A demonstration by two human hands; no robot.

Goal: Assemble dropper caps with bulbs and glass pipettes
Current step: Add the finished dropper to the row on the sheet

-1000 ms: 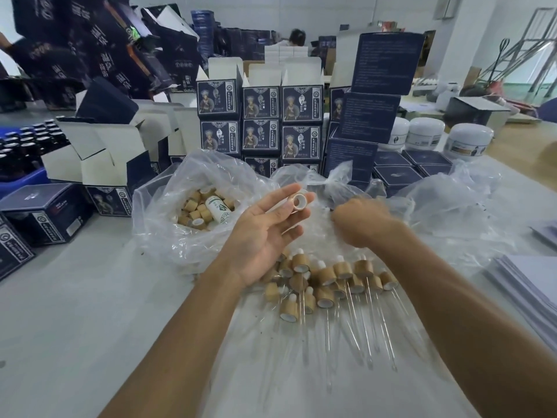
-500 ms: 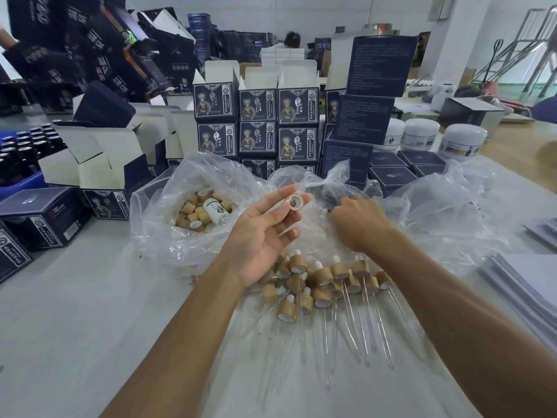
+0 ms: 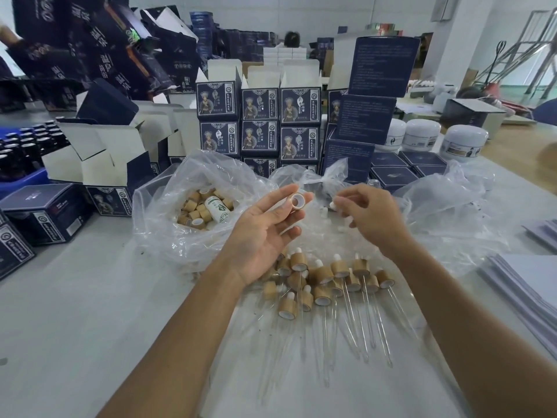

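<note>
Over the table (image 3: 75, 312), left grip (image 3: 265, 233) pinches cap (image 3: 297, 201); right grip (image 3: 366, 212) pinches bulb (image 3: 332, 205).

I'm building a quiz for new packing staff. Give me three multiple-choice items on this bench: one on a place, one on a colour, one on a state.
1. Where do the loose bamboo caps lie?
A. In the clear plastic bag
B. In a blue crate
C. On the paper stack

2. What colour is the bulb that the right hand pinches?
A. Black
B. White
C. Red

3. The cap in the left hand is:
A. Fitted with a pipette
B. Bare, its hole empty
C. Screwed onto a bottle

Answers: 1 A, caps sit inside the bag; 2 B, the bulb shows white; 3 B, the hole is open.
</note>
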